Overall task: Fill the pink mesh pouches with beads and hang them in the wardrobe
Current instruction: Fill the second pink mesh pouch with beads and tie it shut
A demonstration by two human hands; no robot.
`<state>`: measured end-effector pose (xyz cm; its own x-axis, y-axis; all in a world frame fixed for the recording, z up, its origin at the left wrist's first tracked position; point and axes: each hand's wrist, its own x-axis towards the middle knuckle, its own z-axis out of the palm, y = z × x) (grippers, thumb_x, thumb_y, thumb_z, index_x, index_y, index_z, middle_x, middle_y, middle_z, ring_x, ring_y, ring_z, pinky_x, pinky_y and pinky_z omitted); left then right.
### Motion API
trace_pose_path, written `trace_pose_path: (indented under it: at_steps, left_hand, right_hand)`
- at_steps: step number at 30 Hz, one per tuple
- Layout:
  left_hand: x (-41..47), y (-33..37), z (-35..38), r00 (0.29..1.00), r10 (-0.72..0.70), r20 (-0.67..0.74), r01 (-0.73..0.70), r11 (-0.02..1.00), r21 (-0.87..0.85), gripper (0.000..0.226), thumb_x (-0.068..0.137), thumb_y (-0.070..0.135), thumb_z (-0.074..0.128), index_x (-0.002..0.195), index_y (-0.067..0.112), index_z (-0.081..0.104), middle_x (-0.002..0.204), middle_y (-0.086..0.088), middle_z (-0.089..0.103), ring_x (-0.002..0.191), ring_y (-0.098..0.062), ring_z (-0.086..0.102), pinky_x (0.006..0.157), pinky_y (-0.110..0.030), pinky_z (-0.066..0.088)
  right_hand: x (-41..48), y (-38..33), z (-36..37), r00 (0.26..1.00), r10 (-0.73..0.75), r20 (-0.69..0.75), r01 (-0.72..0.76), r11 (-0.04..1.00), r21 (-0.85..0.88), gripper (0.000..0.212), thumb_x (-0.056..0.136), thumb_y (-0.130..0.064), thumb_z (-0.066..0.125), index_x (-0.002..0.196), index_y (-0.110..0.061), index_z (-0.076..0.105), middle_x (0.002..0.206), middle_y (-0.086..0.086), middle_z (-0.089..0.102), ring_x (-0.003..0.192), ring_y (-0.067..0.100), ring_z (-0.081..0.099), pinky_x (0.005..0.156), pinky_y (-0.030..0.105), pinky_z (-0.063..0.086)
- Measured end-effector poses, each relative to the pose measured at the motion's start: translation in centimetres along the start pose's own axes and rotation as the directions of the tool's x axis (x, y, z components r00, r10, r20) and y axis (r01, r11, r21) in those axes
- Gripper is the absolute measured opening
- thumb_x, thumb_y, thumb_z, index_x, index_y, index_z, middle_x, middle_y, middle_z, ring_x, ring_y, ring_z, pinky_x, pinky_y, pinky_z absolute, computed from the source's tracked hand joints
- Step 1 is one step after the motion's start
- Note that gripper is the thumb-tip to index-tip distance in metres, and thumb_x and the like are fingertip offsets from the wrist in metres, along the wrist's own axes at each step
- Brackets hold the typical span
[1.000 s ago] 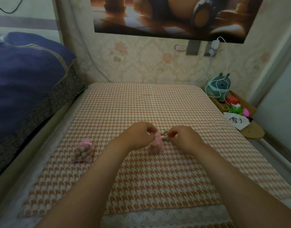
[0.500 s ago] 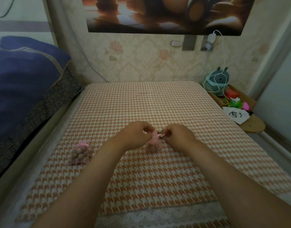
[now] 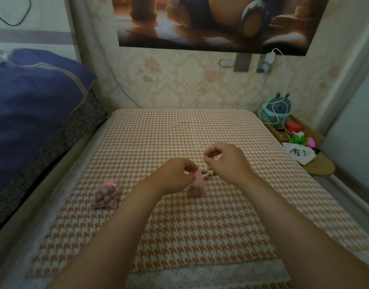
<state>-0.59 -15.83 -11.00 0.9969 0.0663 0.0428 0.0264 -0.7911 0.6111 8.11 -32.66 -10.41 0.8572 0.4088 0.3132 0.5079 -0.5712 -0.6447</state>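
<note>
A pink mesh pouch (image 3: pixel 197 185) was stood on the houndstooth-covered bench (image 3: pixel 179 130) at the centre of the frame, and its gathered neck was pinched by the left hand (image 3: pixel 175 174), whose fingers were curled round it from the left. The right hand (image 3: pixel 227 161) was held just above and to the right of it, apart from the pouch. Its fingers were curled and its thumb and forefinger were pressed together; whether a cord was caught between them could not be told. A few loose beads (image 3: pixel 208 173) were seen on the cloth between the two hands, just beside the pouch. A second pouch (image 3: pixel 105 195), filled with beads and drawn closed, was laid well apart at the lower left. A blue quilt (image 3: pixel 33 101) was heaped at the upper left, and a grey plush toy (image 3: pixel 276 109) was placed at the right edge.
</note>
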Motion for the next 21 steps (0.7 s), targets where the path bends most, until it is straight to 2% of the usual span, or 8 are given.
trace_pose_path:
  at_steps: [3,5,7,11,13,15,18,21]
  left_hand:
    - [-0.1,0.2,0.1,1.000,0.008,-0.006,-0.008,0.999,-0.034,0.025,0.092,0.025,0.057,0.115,0.022,0.067,0.110,0.006,0.067,0.089,-0.007,0.058,0.081,-0.022,0.045]
    - [0.0,0.2,0.2,1.000,0.024,-0.013,-0.025,0.999,-0.041,0.012,0.092,0.024,0.057,0.101,0.027,0.064,0.101,0.005,0.067,0.079,-0.005,0.058,0.069,-0.020,0.043]
    - [-0.1,0.2,0.1,0.999,0.034,-0.018,-0.034,0.998,-0.044,0.010,0.091,0.021,0.057,0.098,0.028,0.061,0.096,0.005,0.066,0.075,-0.003,0.056,0.063,-0.019,0.040]
    - [-0.3,0.1,0.0,0.998,0.048,-0.029,-0.050,0.996,-0.076,0.024,0.092,0.020,0.057,0.113,0.019,0.068,0.104,0.004,0.068,0.081,-0.004,0.057,0.066,-0.013,0.040]
    - [-0.2,-0.2,0.0,0.998,0.051,-0.029,-0.053,0.994,-0.091,0.025,0.091,0.020,0.057,0.113,0.020,0.069,0.102,0.007,0.068,0.078,0.003,0.056,0.067,-0.010,0.039]
    - [0.1,-0.5,0.1,0.998,0.050,-0.026,-0.053,0.993,-0.110,0.023,0.091,0.022,0.058,0.112,0.023,0.069,0.100,0.011,0.066,0.080,0.004,0.057,0.071,-0.013,0.042]
    - [0.7,-0.8,0.4,0.998,0.013,-0.057,-0.020,0.991,-0.129,0.023,0.093,0.026,0.057,0.114,0.025,0.066,0.102,0.013,0.064,0.092,-0.006,0.061,0.083,-0.024,0.049]
    - [1.3,-1.1,0.6,0.993,-0.061,-0.103,0.043,0.985,-0.169,0.020,0.094,0.024,0.055,0.112,0.025,0.064,0.096,0.010,0.065,0.088,-0.012,0.065,0.080,-0.031,0.054]
  right_hand:
    - [-0.9,-1.8,-0.7,0.994,-0.097,0.053,0.094,0.994,0.056,0.007,0.082,-0.032,0.078,0.088,-0.031,0.074,0.084,-0.018,0.071,0.067,-0.015,0.057,0.066,0.016,0.043]
    - [-1.6,-2.1,-0.4,0.984,-0.137,0.114,0.140,0.990,-0.018,0.009,0.082,-0.037,0.077,0.089,-0.033,0.073,0.086,-0.020,0.071,0.067,-0.016,0.056,0.065,0.017,0.042]
    - [-1.9,-1.9,0.0,0.976,-0.155,0.152,0.173,0.979,-0.110,0.012,0.083,-0.042,0.075,0.093,-0.035,0.074,0.089,-0.022,0.070,0.068,-0.014,0.055,0.067,0.018,0.040]
    - [-1.7,-1.7,0.2,0.970,-0.170,0.176,0.207,0.953,-0.220,0.014,0.086,-0.048,0.070,0.095,-0.039,0.075,0.098,-0.018,0.063,0.082,-0.003,0.053,0.073,0.024,0.043]
    - [-1.6,-1.8,0.3,0.965,-0.140,0.220,0.195,0.947,-0.254,0.016,0.090,-0.049,0.064,0.098,-0.040,0.075,0.101,-0.016,0.059,0.091,0.003,0.056,0.077,0.030,0.048]
    - [-1.7,-1.9,0.4,0.956,-0.099,0.277,0.177,0.946,-0.272,0.020,0.093,-0.048,0.058,0.100,-0.039,0.074,0.103,-0.016,0.063,0.094,0.008,0.060,0.081,0.036,0.052]
    - [-1.7,-2.0,0.1,0.959,-0.055,0.279,0.137,0.949,-0.283,0.022,0.093,-0.047,0.055,0.095,-0.035,0.074,0.094,-0.014,0.071,0.087,0.009,0.064,0.079,0.036,0.054]
    - [-1.6,-1.7,-0.5,0.971,-0.009,0.239,0.090,0.940,-0.330,0.024,0.089,-0.043,0.058,0.080,-0.029,0.075,0.076,-0.010,0.072,0.071,0.009,0.064,0.068,0.036,0.056]
